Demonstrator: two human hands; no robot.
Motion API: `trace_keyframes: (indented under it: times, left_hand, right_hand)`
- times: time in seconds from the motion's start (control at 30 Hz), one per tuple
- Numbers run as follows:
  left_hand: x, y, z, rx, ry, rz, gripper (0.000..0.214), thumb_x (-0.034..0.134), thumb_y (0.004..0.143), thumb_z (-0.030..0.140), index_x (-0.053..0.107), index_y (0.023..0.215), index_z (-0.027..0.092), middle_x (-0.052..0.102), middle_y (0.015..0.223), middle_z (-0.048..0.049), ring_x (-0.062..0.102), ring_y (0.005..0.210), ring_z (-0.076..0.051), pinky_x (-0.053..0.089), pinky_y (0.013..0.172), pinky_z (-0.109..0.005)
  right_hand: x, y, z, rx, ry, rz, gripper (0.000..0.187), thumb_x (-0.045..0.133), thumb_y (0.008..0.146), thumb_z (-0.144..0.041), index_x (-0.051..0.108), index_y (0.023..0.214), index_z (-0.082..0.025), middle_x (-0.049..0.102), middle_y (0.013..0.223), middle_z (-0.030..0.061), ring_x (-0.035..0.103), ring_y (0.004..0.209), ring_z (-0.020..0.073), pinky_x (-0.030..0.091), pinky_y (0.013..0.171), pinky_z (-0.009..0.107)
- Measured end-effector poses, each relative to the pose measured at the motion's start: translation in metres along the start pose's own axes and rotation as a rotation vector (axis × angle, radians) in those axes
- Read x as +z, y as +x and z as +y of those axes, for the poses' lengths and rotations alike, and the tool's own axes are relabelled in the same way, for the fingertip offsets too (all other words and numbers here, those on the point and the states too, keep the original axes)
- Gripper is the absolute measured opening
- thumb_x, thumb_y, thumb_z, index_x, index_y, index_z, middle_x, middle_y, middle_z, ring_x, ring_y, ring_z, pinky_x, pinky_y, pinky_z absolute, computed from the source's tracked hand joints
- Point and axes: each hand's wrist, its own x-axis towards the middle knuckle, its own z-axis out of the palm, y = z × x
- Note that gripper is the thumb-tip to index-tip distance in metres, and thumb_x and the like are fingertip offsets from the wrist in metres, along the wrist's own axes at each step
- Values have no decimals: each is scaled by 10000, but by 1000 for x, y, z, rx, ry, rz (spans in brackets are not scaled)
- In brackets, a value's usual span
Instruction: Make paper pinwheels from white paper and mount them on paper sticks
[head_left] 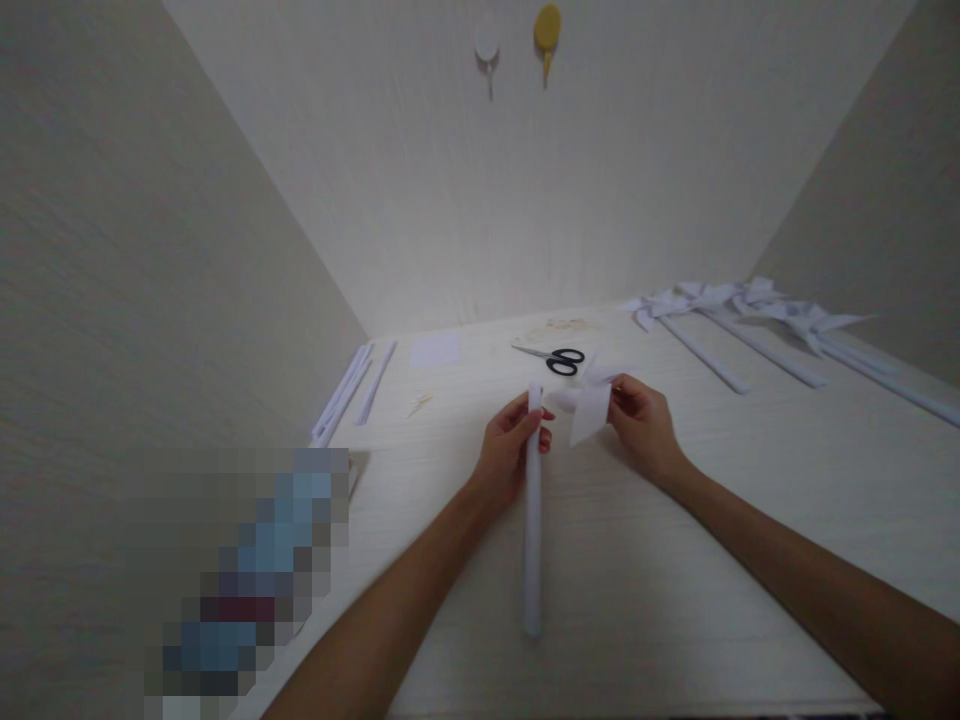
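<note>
My left hand is closed around the upper part of a white rolled paper stick, which points down toward me. Pinched in the fingers of my right hand is a white paper pinwheel with folded blades. The pinwheel is just right of the stick's top end, and a small gap shows between them. Beyond the pinwheel lie black-handled scissors, blades pointing left. What sits at the pinwheel's centre is too small to tell.
Finished paper pinwheels on sticks lie at the back right. Several paper sticks rest at the left edge, near a square paper sheet. Thin wooden picks lie on the table. Two hooks hang on the wall, one yellow.
</note>
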Motion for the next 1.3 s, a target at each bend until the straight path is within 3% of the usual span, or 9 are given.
trace_keyframes:
  times: [0.23, 0.4, 1.3]
  left_hand:
    - [5, -1, -2, 90, 136, 35, 483, 628, 627, 232, 530, 1089, 131, 566, 703, 6, 424, 401, -20, 307, 383, -189]
    - [1, 1, -4, 64, 141, -14, 418, 598, 643, 256, 571, 1045, 147, 580, 736, -15, 441, 409, -29, 309, 378, -198]
    - [1, 0, -5, 94, 191, -47, 406, 630, 614, 260, 599, 1008, 168, 585, 737, -18, 454, 428, -34, 339, 393, -198]
  right_hand:
    - [-10, 2, -26, -420, -584, -81, 132, 420, 761, -116, 432, 654, -193, 460, 628, 4, 412, 558, 128, 308, 519, 255]
    - [-18, 4, -38, -572, -867, -193, 114, 422, 817, -175, 494, 729, -179, 564, 697, 34, 481, 611, 152, 301, 581, 283]
    - [-16, -1, -44, -537, -1058, -180, 127, 425, 820, -196, 525, 745, -183, 600, 717, 31, 491, 637, 166, 236, 615, 293]
